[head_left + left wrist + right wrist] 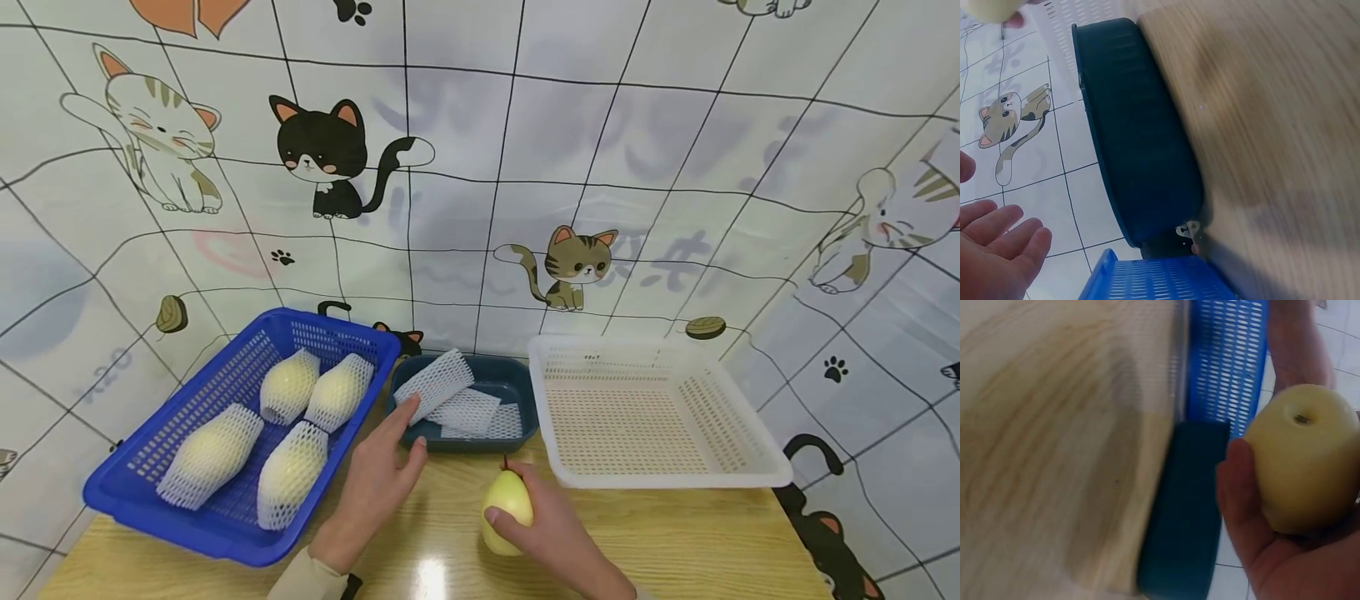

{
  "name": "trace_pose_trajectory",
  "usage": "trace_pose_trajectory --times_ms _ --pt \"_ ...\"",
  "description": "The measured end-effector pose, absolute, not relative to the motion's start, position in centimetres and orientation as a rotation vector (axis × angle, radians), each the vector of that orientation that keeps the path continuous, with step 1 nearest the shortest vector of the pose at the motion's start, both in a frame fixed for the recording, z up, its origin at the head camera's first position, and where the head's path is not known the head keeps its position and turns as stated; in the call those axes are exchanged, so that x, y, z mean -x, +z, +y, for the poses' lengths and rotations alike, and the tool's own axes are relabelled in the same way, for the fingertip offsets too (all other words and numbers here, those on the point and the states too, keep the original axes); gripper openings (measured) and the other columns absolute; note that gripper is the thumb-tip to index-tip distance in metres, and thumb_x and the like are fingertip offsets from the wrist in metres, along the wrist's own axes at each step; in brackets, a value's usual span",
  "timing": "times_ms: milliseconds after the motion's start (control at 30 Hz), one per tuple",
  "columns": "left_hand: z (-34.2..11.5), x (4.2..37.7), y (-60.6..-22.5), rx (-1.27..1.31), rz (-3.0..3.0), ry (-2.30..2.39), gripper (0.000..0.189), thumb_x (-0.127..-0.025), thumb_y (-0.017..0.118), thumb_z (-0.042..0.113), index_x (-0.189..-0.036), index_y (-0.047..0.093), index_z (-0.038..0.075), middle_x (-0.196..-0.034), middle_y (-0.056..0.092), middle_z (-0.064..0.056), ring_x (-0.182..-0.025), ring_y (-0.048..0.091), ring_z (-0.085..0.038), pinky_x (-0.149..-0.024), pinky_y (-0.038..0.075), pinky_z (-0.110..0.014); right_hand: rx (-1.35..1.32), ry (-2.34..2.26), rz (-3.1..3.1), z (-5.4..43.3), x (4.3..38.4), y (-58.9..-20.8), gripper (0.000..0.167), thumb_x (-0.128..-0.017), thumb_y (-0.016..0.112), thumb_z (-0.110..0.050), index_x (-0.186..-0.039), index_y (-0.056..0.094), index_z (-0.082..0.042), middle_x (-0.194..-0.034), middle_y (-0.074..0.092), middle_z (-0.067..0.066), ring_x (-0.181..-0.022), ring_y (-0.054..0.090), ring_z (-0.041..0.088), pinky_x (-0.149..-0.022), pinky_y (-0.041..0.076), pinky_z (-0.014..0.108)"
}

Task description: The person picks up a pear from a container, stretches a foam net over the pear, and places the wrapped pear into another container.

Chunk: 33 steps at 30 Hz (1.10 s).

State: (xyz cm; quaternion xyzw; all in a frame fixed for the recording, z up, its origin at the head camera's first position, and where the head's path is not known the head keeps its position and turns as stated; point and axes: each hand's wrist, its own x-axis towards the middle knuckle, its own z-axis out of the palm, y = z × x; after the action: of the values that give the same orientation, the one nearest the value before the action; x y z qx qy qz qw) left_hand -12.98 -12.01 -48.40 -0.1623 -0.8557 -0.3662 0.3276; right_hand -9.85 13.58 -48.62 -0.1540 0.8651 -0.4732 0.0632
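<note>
In the head view my right hand (553, 529) grips a bare yellow-green pear (512, 510) above the table's front, its stem pointing up and away. The right wrist view shows the blossom end of that pear (1307, 459) between thumb and fingers. My left hand (381, 477) is over the near left corner of a dark teal bin (468, 446), fingers spread and loosely extended. Several white foam net sleeves (438, 385) lie in that bin. The left fingertips overlap the nearest sleeve's edge; whether they touch it, I cannot tell. Nothing is in the left hand (1000, 253) in the left wrist view.
On the left stands a blue basket (217, 546) with several pears in foam nets (212, 450). A white basket (622, 425) with nothing in it sits on the right. Both baskets and the bin rest on a wooden table (675, 542) against a cat-patterned sheet (465, 108).
</note>
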Motion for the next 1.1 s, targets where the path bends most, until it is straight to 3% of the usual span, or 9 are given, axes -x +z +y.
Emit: trace_pose_trajectory --times_ms 367,600,833,933,1100 --pt "-12.6 12.9 -48.9 0.391 -2.244 -0.946 0.048 -0.085 0.076 0.003 -0.133 0.067 0.002 -0.136 0.067 -0.012 -0.123 0.065 -0.027 -0.100 0.050 -0.037 0.478 -1.110 2.706 11.2 10.8 -50.0 0.079 -0.088 0.074 -0.052 -0.139 0.055 0.006 -0.118 0.063 0.008 -0.087 0.058 0.015 -0.068 0.051 0.032" --pt "-12.5 12.8 -49.1 0.398 -2.230 -0.969 0.045 -0.085 0.076 0.003 -0.129 0.068 0.001 -0.133 0.069 -0.013 -0.123 0.065 -0.029 -0.108 0.041 -0.020 0.508 -0.955 2.742 9.7 11.0 -50.5 0.076 -0.088 0.073 -0.054 -0.135 0.058 0.004 -0.112 0.063 0.009 -0.075 0.057 0.014 -0.058 0.048 0.031" --pt "-12.5 12.7 -49.3 0.384 -2.249 -0.974 0.043 -0.086 0.076 0.003 -0.128 0.070 0.003 -0.135 0.067 -0.013 -0.125 0.064 -0.028 -0.104 0.047 -0.029 0.481 -0.862 2.821 8.6 10.9 -50.8 0.077 -0.087 0.072 -0.056 -0.132 0.058 0.004 -0.105 0.060 0.008 -0.071 0.055 0.015 -0.056 0.046 0.032" --pt "-12.6 12.7 -49.4 0.384 -2.242 -0.972 0.042 -0.085 0.076 0.002 -0.127 0.070 0.003 -0.135 0.068 -0.013 -0.124 0.065 -0.028 -0.105 0.045 -0.026 0.479 -0.856 2.845 8.6 10.9 -50.8 0.078 -0.087 0.072 -0.058 -0.132 0.058 0.004 -0.104 0.059 0.009 -0.072 0.056 0.016 -0.056 0.046 0.032" --pt "-12.7 12.7 -49.5 0.382 -2.245 -0.967 0.040 -0.085 0.076 0.002 -0.125 0.071 0.003 -0.134 0.068 -0.012 -0.123 0.065 -0.029 -0.104 0.047 -0.029 0.465 -0.862 2.836 8.8 10.7 -50.8 0.084 -0.088 0.070 -0.061 -0.137 0.053 0.004 -0.115 0.060 0.013 -0.081 0.059 0.019 -0.061 0.049 0.034"
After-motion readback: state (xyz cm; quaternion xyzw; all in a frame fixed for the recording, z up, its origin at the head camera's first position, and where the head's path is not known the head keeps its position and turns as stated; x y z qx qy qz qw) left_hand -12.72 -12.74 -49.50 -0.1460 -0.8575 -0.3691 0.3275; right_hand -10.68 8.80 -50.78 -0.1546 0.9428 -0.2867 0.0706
